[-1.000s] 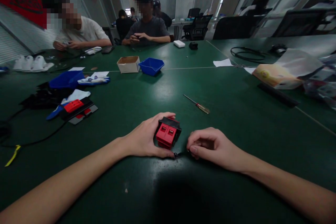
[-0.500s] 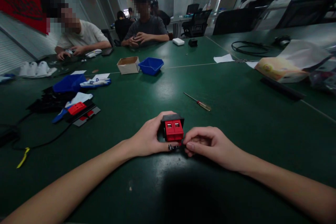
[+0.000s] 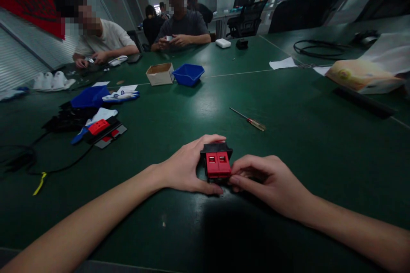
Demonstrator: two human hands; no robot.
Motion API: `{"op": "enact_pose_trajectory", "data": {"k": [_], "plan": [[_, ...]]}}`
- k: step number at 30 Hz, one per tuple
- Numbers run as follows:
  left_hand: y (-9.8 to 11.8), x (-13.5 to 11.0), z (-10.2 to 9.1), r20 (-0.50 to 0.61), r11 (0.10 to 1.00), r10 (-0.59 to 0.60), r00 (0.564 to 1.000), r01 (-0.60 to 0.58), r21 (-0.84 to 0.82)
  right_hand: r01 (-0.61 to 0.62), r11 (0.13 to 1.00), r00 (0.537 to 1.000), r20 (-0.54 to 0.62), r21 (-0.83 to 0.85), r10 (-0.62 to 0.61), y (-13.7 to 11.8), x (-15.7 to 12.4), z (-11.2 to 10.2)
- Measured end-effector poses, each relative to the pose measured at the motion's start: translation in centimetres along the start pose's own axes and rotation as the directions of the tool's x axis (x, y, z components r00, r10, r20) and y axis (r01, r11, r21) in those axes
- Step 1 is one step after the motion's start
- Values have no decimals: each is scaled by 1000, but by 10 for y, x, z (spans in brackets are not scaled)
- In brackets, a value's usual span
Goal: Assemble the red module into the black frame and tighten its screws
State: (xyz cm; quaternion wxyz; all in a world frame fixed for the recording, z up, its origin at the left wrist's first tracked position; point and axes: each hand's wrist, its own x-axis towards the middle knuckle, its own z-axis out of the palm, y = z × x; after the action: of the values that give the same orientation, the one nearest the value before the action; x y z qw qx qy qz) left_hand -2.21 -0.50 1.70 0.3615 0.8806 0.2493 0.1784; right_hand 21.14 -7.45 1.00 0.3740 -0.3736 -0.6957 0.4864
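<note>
A red and black socket module (image 3: pixel 218 164) with two USB-like ports stands just above or on the green table (image 3: pixel 153 136), ports towards me. My left hand (image 3: pixel 192 166) wraps round it from the left, fingers behind the black plate and thumb along its lower front. At its lower right corner, my right hand (image 3: pixel 259 177) pinches the end of a small black part (image 3: pixel 221 180). That part lies under the red block and is mostly hidden. Beyond my hands is a screwdriver (image 3: pixel 248 119) with a clear handle.
To the left lie another red and black module (image 3: pixel 102 128), gloves (image 3: pixel 120 96), a blue bin (image 3: pixel 89 96) and a cable with a yellow tie (image 3: pixel 40 184). Farther back are a cardboard box (image 3: pixel 159 74) and a blue tray (image 3: pixel 188 75). Two people sit across the table.
The small black part has gone from in front of the module to beneath it, largely out of sight. My right fingertips have come closer to the module's corner. The view has shifted slightly.
</note>
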Motion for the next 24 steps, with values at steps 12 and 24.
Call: {"op": "enact_pose_trajectory", "data": {"k": [12, 24], "plan": [[1, -3, 3, 39, 997, 14, 999, -17, 71, 334, 866, 942, 98, -372, -321, -4, -11, 1], [2, -3, 6, 62, 992, 55, 997, -62, 106, 332, 870, 943, 128, -365, -307, 5, -17, 9]]}}
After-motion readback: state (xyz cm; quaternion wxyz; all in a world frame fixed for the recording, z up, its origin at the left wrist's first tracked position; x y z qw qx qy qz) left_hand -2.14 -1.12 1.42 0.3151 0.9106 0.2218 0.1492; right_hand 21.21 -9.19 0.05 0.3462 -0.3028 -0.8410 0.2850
